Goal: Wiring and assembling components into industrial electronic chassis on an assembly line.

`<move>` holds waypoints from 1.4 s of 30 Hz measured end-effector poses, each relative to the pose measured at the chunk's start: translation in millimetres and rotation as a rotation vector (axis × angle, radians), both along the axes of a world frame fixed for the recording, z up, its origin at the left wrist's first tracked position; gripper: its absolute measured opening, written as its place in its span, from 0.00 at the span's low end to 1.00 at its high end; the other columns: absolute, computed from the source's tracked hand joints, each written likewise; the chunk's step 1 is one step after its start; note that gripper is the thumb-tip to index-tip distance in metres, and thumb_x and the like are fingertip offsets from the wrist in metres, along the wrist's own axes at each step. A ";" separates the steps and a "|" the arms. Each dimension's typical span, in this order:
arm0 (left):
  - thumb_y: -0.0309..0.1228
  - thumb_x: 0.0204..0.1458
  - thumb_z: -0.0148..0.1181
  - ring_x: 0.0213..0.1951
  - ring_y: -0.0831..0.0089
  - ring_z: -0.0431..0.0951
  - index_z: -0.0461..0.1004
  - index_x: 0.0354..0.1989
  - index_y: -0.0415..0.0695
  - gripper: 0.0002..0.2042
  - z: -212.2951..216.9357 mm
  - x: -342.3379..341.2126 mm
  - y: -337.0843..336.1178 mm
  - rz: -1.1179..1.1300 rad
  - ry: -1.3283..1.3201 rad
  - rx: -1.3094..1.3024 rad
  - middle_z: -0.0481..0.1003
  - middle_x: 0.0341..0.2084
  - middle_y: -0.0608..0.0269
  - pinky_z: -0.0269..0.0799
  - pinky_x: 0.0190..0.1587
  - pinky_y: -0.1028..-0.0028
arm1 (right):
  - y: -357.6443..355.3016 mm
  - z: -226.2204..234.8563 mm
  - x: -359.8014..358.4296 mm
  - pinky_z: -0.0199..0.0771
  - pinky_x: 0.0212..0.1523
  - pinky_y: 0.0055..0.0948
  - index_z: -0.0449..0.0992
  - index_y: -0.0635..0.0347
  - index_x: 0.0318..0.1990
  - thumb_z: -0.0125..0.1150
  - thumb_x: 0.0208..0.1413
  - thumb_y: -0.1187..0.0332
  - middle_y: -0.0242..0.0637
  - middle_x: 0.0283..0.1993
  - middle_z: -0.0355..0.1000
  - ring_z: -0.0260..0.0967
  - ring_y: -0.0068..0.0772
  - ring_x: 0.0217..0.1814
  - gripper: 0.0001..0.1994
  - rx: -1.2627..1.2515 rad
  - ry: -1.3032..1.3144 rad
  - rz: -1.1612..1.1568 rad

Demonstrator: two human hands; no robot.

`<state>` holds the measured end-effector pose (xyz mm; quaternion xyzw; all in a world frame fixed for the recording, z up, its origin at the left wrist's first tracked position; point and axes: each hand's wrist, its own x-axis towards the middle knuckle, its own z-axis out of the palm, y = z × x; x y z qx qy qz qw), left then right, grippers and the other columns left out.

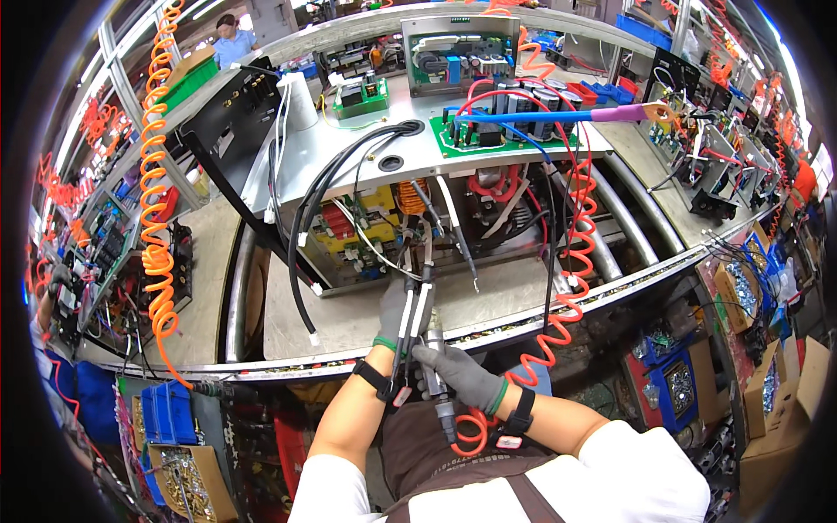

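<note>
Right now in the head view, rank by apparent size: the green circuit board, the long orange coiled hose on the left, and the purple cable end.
1. Orange coiled hose
2. Green circuit board
3. Purple cable end
The hose hangs nearer the camera, so its lead may be exaggerated.

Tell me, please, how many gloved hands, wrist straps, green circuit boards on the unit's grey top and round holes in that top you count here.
Gloved hands: 2, left hand and right hand
Wrist straps: 2
Green circuit boards: 2
Round holes: 2
Total: 8
</note>
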<state>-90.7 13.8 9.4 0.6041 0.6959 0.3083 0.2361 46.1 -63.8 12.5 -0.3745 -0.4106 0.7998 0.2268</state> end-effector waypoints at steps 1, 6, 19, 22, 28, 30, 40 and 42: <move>0.48 0.49 0.54 0.34 0.51 0.76 0.74 0.35 0.40 0.20 8.3 2.2 -0.4 0.019 0.217 0.030 0.76 0.28 0.47 0.72 0.37 0.61 | -2.3 2.7 -1.9 0.75 0.30 0.24 0.70 0.59 0.41 0.59 0.52 0.46 0.31 0.30 0.69 0.68 0.22 0.29 0.23 -0.124 0.029 -0.073; 0.54 0.47 0.53 0.38 0.53 0.77 0.77 0.36 0.46 0.23 32.4 0.1 6.2 -0.183 0.305 -0.175 0.77 0.31 0.49 0.72 0.42 0.63 | -1.7 -2.6 -3.4 0.75 0.22 0.24 0.69 0.58 0.38 0.62 0.50 0.47 0.31 0.27 0.69 0.69 0.23 0.23 0.22 -0.162 0.047 -0.094; 0.54 0.47 0.53 0.43 0.53 0.76 0.75 0.41 0.42 0.26 36.6 -4.1 19.4 -0.225 0.369 -0.289 0.76 0.38 0.46 0.70 0.48 0.64 | -2.3 1.9 -11.2 0.73 0.22 0.25 0.70 0.59 0.36 0.59 0.53 0.49 0.30 0.23 0.67 0.68 0.23 0.22 0.20 -0.222 0.100 -0.126; 0.53 0.47 0.53 0.45 0.53 0.75 0.74 0.43 0.43 0.26 34.1 -3.6 20.3 -0.238 0.395 -0.236 0.76 0.40 0.47 0.70 0.49 0.64 | -2.2 4.4 -9.5 0.73 0.23 0.25 0.70 0.58 0.36 0.58 0.54 0.49 0.30 0.24 0.68 0.68 0.23 0.23 0.20 -0.231 0.104 -0.122; 0.54 0.47 0.53 0.46 0.54 0.74 0.74 0.45 0.43 0.27 32.3 -4.1 25.5 -0.231 0.404 -0.311 0.75 0.43 0.48 0.70 0.49 0.64 | 1.5 -4.2 -10.5 0.73 0.23 0.25 0.70 0.59 0.37 0.58 0.54 0.49 0.32 0.25 0.68 0.69 0.24 0.23 0.20 -0.267 0.089 -0.114; 0.54 0.46 0.53 0.46 0.54 0.74 0.74 0.45 0.43 0.27 38.3 -2.3 23.6 -0.235 0.388 -0.303 0.75 0.43 0.48 0.70 0.49 0.64 | 3.8 -3.7 -9.9 0.73 0.22 0.26 0.69 0.59 0.37 0.58 0.54 0.49 0.32 0.24 0.68 0.69 0.24 0.23 0.20 -0.254 0.088 -0.113; 0.55 0.45 0.54 0.53 0.52 0.68 0.67 0.53 0.45 0.32 39.1 -3.7 29.6 -0.256 0.369 -0.370 0.68 0.52 0.46 0.64 0.56 0.64 | 3.4 1.2 -11.2 0.74 0.22 0.27 0.69 0.60 0.37 0.53 0.58 0.51 0.33 0.24 0.68 0.69 0.25 0.22 0.18 -0.222 0.049 -0.106; 0.56 0.44 0.55 0.60 0.50 0.60 0.62 0.58 0.45 0.36 40.8 -4.8 31.7 -0.267 0.360 -0.390 0.62 0.58 0.45 0.57 0.62 0.64 | 5.1 -2.7 -11.1 0.74 0.22 0.27 0.69 0.60 0.37 0.53 0.58 0.52 0.34 0.24 0.69 0.69 0.26 0.22 0.18 -0.192 0.049 -0.111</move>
